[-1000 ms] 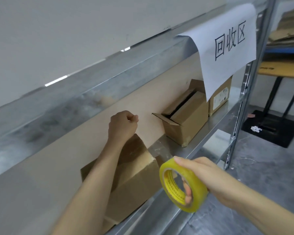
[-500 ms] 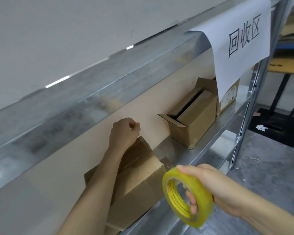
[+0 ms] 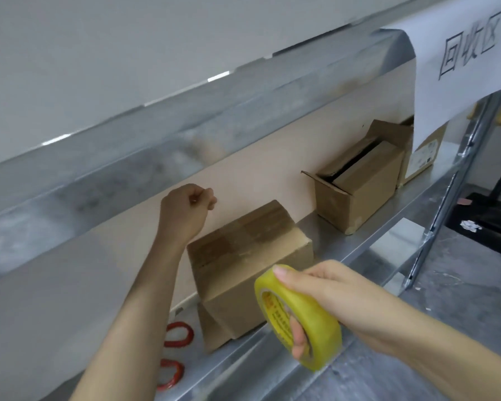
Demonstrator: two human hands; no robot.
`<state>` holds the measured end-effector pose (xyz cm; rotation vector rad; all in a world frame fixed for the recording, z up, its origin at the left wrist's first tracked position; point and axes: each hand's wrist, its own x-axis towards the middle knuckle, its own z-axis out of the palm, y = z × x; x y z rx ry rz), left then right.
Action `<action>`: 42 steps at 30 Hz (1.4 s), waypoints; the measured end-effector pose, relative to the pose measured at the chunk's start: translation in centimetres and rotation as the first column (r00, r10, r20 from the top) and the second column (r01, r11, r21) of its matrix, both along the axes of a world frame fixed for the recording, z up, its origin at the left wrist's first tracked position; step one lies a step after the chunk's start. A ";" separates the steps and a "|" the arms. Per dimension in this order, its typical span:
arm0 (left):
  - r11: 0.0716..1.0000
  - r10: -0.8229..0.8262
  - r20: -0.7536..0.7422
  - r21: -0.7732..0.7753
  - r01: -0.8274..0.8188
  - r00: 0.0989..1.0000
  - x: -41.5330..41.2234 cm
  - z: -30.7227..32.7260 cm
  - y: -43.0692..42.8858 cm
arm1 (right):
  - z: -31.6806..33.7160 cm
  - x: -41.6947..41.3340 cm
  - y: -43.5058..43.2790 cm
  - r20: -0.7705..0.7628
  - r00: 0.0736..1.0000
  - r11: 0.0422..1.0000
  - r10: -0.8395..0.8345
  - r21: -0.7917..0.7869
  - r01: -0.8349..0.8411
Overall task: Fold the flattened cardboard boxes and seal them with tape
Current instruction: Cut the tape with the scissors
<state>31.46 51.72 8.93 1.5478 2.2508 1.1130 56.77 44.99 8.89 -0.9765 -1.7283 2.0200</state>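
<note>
Of cardboard there were three on the metal shelf (image 3: 310,227): the closed box (image 3: 243,264) nearest, the open-flapped box (image 3: 359,195) further along, and the labelled box (image 3: 425,151) half behind the sign. There was one roll of yellow tape (image 3: 298,316). Two hands were in view, the left hand (image 3: 185,209) and the right hand (image 3: 339,293). One paper sign (image 3: 457,68) hung above, bearing three characters. Two red loops showed at the shelf's near end, the upper loop (image 3: 180,334) and the lower loop (image 3: 171,374). Beyond the shelf lay one white scrap (image 3: 470,225) and one pink scrap (image 3: 464,201)

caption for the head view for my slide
Right hand grips a yellow tape roll before a closed cardboard box on a metal shelf; left hand raised near it, fingers curled.
</note>
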 end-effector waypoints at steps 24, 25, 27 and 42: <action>0.962 -0.274 0.567 0.147 0.232 0.777 -7.6 -6.4 -3.6 | 0.2 -12.7 -10.4 0.354 0.870 0.926 -0.343 0.284 0.249; 0.963 -0.270 0.569 0.149 0.225 0.777 -7.5 -6.6 -3.6 | 0.2 -12.7 -10.4 0.370 0.864 0.925 -0.342 0.294 0.240; 0.967 -0.255 0.577 0.147 0.209 0.776 -7.3 -6.9 -3.6 | 0.1 -12.7 -10.4 0.397 0.852 0.924 -0.341 0.307 0.227; 0.981 -0.193 0.589 0.113 0.156 0.785 -7.1 -9.0 -2.3 | -1.3 -12.3 -9.5 0.407 0.845 0.926 -0.347 0.291 0.240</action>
